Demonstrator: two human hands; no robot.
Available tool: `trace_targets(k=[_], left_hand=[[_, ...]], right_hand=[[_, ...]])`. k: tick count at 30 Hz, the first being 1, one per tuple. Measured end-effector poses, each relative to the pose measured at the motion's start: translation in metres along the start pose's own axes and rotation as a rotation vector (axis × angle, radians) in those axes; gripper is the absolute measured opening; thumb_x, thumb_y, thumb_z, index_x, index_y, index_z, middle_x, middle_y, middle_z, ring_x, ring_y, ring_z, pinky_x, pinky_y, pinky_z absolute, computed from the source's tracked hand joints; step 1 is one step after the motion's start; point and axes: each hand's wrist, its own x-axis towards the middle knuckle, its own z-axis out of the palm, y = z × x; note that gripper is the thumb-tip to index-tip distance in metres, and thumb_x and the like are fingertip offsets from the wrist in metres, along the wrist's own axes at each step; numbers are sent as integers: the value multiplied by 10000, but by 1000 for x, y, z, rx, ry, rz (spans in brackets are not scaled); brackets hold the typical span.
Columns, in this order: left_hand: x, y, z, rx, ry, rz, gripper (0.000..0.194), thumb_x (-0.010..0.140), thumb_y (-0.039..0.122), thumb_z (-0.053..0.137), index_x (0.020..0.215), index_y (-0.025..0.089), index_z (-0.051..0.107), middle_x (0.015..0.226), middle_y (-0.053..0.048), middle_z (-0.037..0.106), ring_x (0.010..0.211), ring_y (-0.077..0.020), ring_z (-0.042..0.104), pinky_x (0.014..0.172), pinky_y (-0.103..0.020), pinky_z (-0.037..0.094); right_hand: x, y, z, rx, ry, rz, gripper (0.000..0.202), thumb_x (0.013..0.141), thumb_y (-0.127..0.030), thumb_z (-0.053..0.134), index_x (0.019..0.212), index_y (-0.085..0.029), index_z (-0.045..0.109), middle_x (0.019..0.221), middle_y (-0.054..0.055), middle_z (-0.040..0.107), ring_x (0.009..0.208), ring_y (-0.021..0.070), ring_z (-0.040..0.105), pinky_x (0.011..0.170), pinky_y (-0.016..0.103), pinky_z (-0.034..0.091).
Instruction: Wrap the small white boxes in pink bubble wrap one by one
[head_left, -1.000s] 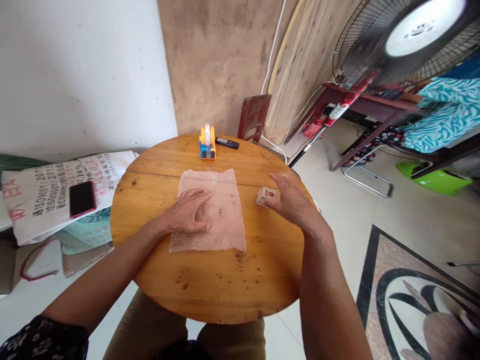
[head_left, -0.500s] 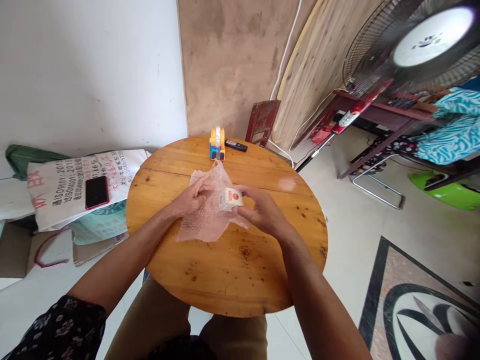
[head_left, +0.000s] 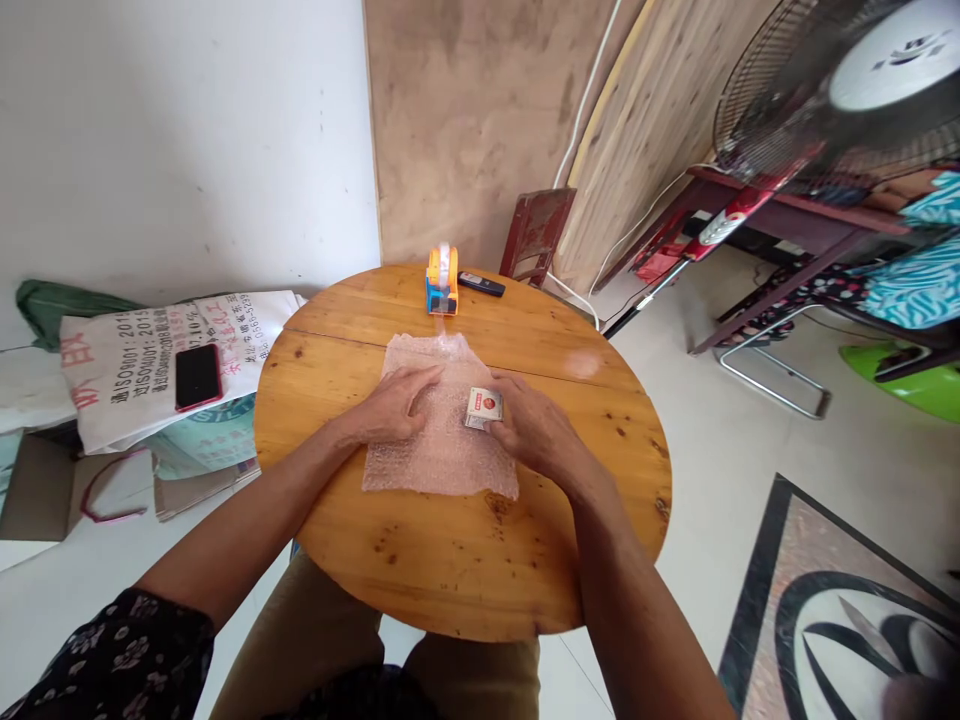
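Observation:
A sheet of pinkish bubble wrap [head_left: 442, 465] lies spread on the round wooden table [head_left: 465, 570]. My left hand [head_left: 394, 402] rests on its left part, fingers stretched out and thumb apart, holding nothing. On the right part of the sheet is a small white box [head_left: 484, 407] with red print. My right hand [head_left: 531, 425] grips this box from its right side, thumb in front and fingers behind. Beyond the sheet stands an orange and blue tape dispenser [head_left: 441, 283], a strip of clear tape reaching from it toward the wrap's far edge.
A dark remote control [head_left: 481, 285] lies beside the dispenser. Left of the table, a phone [head_left: 199, 377] lies on printed sacks [head_left: 112, 375]. A chair [head_left: 536, 232] stands behind the table. A standing fan [head_left: 840, 100] is at right, near another person's patterned clothing [head_left: 915, 275].
The bubble wrap now lies flatter and wider. My right hand has brought the small box slightly right and down onto it. My left hand has shifted a little to the right.

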Motion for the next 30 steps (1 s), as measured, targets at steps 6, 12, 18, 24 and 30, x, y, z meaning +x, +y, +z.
trace_targets(k=[6,12,18,24,30], left_hand=[[0,1,-1,17,-18,5,772,720,158,514,1474,149,350,1500,-138,420,1362,-294,395,1148,-485,312],[0,3,-2,71,-43,-6,775,702,148,529,1460,95,378,1455,-184,449,1337,-320,403,1133,-490,319],[-1,6,-3,81,-60,-16,765,724,178,543,1468,150,365,1449,-155,455,1339,-327,387,1124,-503,311],[-1,1,-2,24,-101,-23,871,735,459,672,1476,145,340,1446,-181,451,1345,-365,376,1108,-517,307],[-2,-7,-3,-25,-63,20,804,743,238,595,1486,162,298,1493,-161,414,1365,-332,390,1123,-497,318]], right_hand=[[-3,5,-7,38,-18,23,284,759,-180,609,1042,-192,601,1065,99,656,958,261,597,769,346,445],[-11,9,-25,488,-143,64,216,764,-278,627,970,-213,618,905,11,657,758,169,569,649,276,417],[-8,-17,-36,661,-300,-25,252,744,-333,676,947,-203,604,961,27,642,762,168,560,673,291,428],[6,-34,-15,822,-360,-161,253,769,-348,665,960,-213,569,990,25,615,855,179,566,711,289,445],[17,-16,9,1099,-368,4,325,741,-368,679,975,-214,515,946,11,617,861,191,593,735,313,463]])
